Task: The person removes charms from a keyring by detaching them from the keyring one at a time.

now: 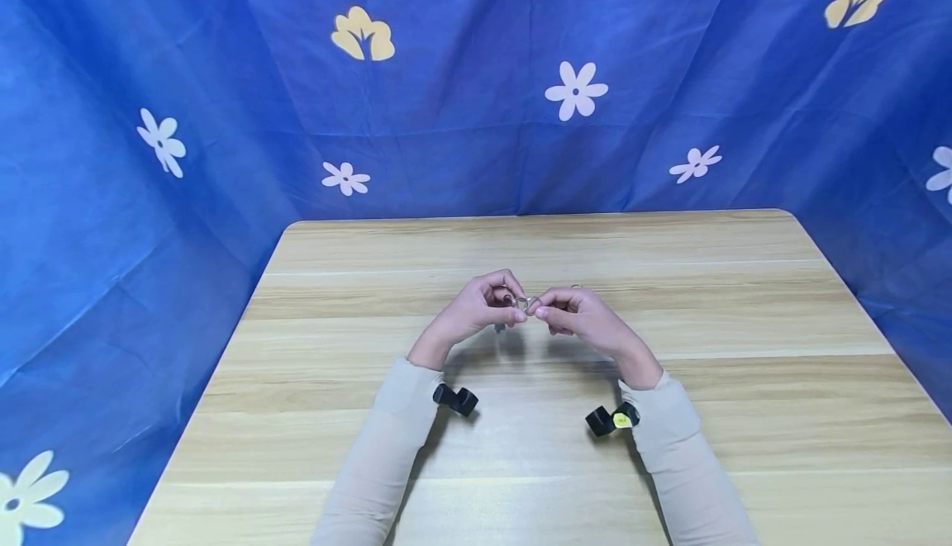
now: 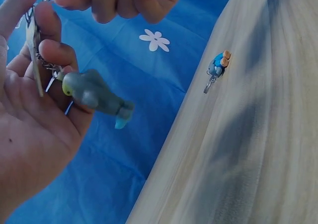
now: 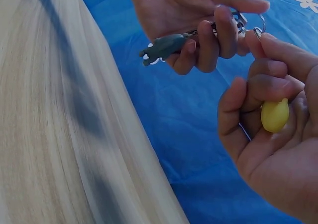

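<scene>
In front of me my left hand (image 1: 476, 308) and right hand (image 1: 586, 316) meet fingertip to fingertip above the table, with a metal key ring (image 1: 526, 304) between them. The left thumb and fingers pinch a keychain that bears a flat metal key (image 2: 34, 50) and a grey-green figure charm (image 2: 97, 92), which dangles past the fingers on a short chain. The right thumb and index finger pinch a metal ring (image 3: 258, 32). A small yellow lemon-shaped charm (image 3: 275, 115) lies against the right palm, under the curled fingers. How the rings link is too small to tell.
On the wooden table (image 1: 521, 447) lies another keychain (image 2: 218, 64), a blue and grey figure with a metal ring; the head view mostly hides it behind the right hand. A blue flowered cloth (image 1: 476, 116) hangs behind and beside the table.
</scene>
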Demonstrator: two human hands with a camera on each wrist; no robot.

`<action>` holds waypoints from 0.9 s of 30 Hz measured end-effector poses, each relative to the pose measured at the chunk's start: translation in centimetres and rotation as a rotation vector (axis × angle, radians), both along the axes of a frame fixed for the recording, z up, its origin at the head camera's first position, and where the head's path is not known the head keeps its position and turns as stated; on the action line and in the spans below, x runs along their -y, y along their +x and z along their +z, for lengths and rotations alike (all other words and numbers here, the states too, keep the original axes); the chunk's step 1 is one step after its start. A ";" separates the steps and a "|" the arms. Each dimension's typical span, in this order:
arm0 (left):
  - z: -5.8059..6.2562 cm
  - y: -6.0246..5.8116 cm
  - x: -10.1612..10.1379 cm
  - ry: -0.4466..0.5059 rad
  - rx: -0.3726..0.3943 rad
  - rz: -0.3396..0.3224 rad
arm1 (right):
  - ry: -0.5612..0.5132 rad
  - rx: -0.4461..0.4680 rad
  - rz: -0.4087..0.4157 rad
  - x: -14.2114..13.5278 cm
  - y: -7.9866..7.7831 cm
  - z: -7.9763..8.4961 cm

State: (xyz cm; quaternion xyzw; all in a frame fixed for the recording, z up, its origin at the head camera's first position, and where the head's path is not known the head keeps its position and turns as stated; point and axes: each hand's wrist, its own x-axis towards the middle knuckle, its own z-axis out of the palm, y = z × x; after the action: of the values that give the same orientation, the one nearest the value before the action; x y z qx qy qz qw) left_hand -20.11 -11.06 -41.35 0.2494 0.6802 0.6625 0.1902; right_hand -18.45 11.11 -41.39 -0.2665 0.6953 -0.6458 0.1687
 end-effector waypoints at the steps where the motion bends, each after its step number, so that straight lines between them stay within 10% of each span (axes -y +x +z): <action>1: 0.0 0.0 0.0 0.000 0.006 -0.008 | 0.004 -0.001 -0.007 0.0 0.0 0.0; 27: 0.3 -0.1 0.3 -0.107 -0.022 -0.043 | 0.039 0.055 -0.092 -0.7 -0.6 -0.7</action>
State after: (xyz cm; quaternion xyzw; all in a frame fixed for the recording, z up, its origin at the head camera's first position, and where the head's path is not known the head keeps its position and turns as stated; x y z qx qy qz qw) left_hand -20.16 -11.37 -41.10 0.2605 0.7112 0.6182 0.2101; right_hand -19.05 11.84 -42.13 -0.2131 0.7145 -0.6461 0.1634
